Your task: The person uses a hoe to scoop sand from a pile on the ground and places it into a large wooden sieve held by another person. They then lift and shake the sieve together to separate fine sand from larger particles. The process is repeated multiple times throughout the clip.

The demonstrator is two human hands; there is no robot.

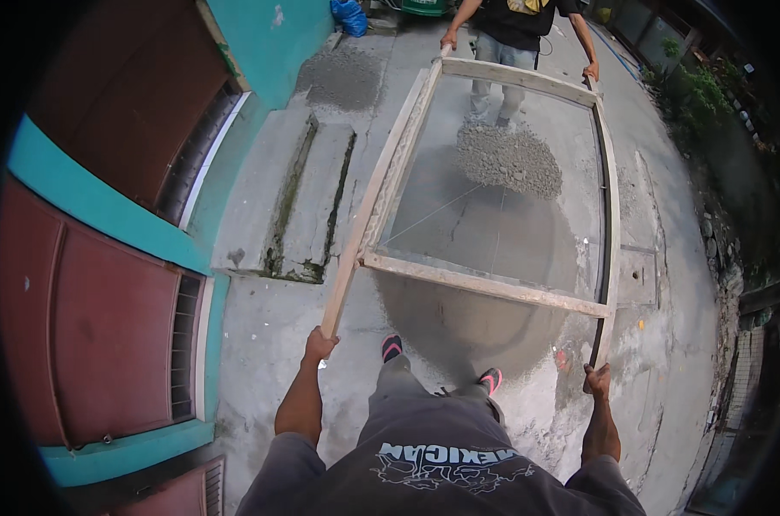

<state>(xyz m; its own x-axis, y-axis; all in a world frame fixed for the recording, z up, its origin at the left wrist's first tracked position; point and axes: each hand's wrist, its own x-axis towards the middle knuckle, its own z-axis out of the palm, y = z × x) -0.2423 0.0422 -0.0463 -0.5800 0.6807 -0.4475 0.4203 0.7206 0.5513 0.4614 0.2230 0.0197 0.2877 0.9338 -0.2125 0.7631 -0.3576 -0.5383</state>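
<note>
A large wooden-framed sieve [493, 284] with a fine mesh hangs level above the ground in front of me. My left hand [320, 344] is closed around the end of its left side rail. The end of the right rail is wrapped by my right hand [597, 379]. Across from me, a co-worker [510, 34] grips the two far handles. Coarse gravel [510, 160] lies in a heap on the mesh toward the far end. Through and below the mesh, fine grey sand [458, 318] spreads over the concrete up to near my feet.
Concrete steps [278, 198] stand left of the sieve, against a teal and dark red wall [115, 206]. Another patch of gravel [342, 77] and a blue bag [349, 17] lie at the far left. Plants [708, 95] and rubble edge the lane's right side.
</note>
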